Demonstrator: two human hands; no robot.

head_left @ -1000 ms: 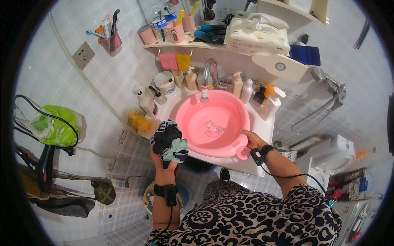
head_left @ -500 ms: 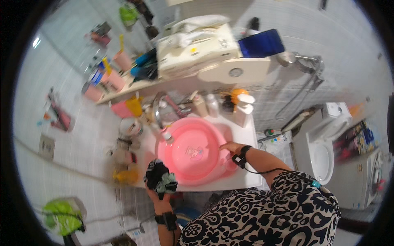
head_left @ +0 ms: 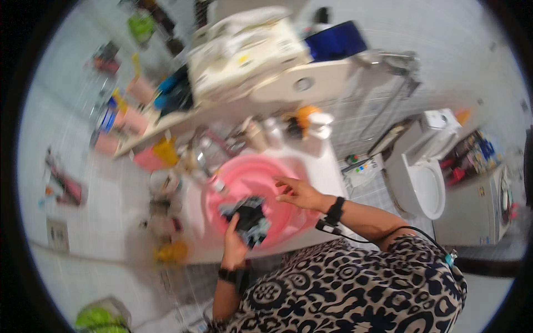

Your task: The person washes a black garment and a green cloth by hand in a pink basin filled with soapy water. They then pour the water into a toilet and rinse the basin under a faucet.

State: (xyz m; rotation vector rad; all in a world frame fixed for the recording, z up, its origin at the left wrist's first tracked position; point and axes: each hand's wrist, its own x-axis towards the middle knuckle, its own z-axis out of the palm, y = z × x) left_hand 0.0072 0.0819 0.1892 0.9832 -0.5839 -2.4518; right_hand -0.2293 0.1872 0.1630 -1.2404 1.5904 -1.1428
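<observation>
Crumpled black and grey-green cloth (head_left: 247, 219) is gripped in my left hand (head_left: 236, 244). That hand holds it over the near part of a round pink basin (head_left: 240, 182). The fabric hides part of the basin's bottom. My right hand (head_left: 302, 194) hovers above the basin's right side with its fingers apart and nothing in them. A metal faucet (head_left: 202, 161) rises behind the basin's left edge, its white tip (head_left: 220, 185) reaching over the rim.
White and beige pump bottles (head_left: 319, 133) line the back of the white counter (head_left: 327, 175). Above them, a shelf bears a large tissue pack (head_left: 244, 58) and pink cups (head_left: 130, 119). Jars and a yellow item (head_left: 171, 251) stand along the left. A toilet (head_left: 425, 186) is at right.
My left hand has carried the cloth right, from beside the basin to over it. My right hand has left the basin's rim and moved inward with its fingers spread. The whole view has shifted.
</observation>
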